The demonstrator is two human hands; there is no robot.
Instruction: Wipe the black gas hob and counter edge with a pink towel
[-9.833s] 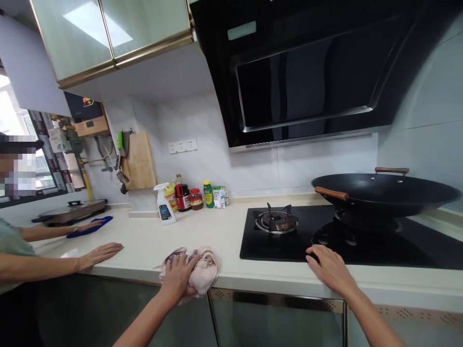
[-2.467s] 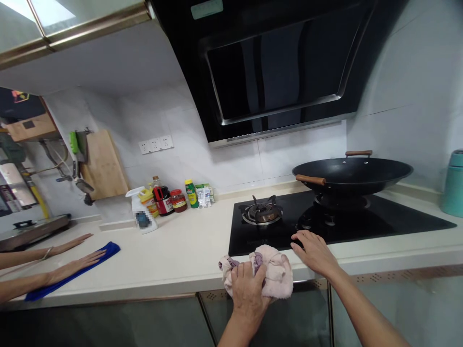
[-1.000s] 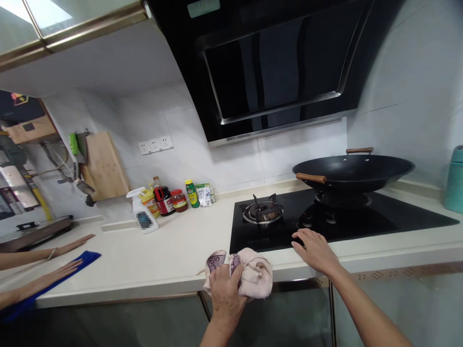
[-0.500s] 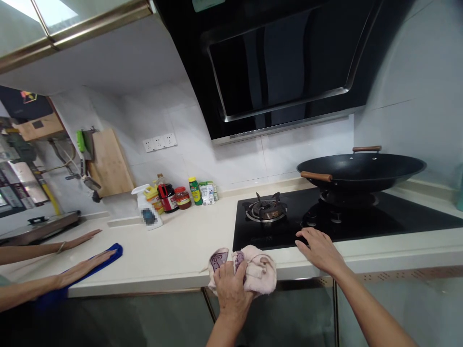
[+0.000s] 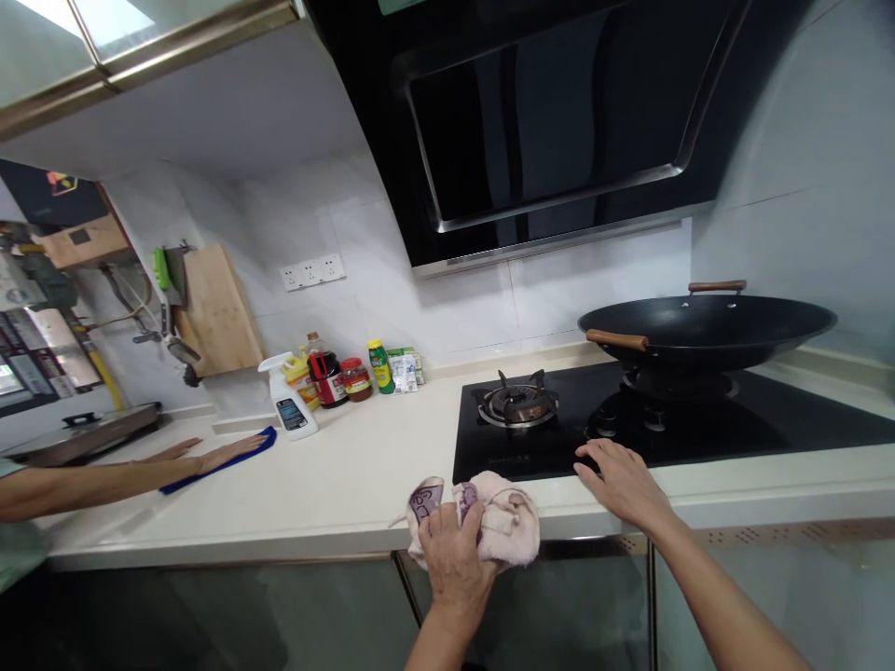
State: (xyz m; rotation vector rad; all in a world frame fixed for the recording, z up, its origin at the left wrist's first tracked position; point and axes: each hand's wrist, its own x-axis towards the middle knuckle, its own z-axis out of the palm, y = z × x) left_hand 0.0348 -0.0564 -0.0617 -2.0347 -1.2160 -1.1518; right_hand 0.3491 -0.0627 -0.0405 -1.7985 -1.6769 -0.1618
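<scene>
My left hand [image 5: 453, 559] grips a bunched pale pink towel [image 5: 514, 529] with purple patches, at the counter's front edge. The towel overhangs that edge near the front left corner of the black gas cooktop [image 5: 552, 457]. On the cooktop's front rim rests my right hand [image 5: 622, 480], empty, fingers apart and slightly bent, just in front of the control knobs [image 5: 605, 421]. Behind and left of it is an uncovered burner [image 5: 518, 405]. A large black wok [image 5: 727, 326] with wooden handles sits on the right burner.
At left, another person's hand [image 5: 234, 452] presses a blue cloth [image 5: 260, 445] on the white counter [image 5: 364, 466]. A spray bottle [image 5: 292, 405], a sauce jar [image 5: 356, 380] and several packages line the wall. The range hood [image 5: 552, 130] hangs above the cooktop.
The other person's hand and blue cloth have slid away from the counter's front edge, toward the spray bottle. My hands and the towel stay in nearly the same place.
</scene>
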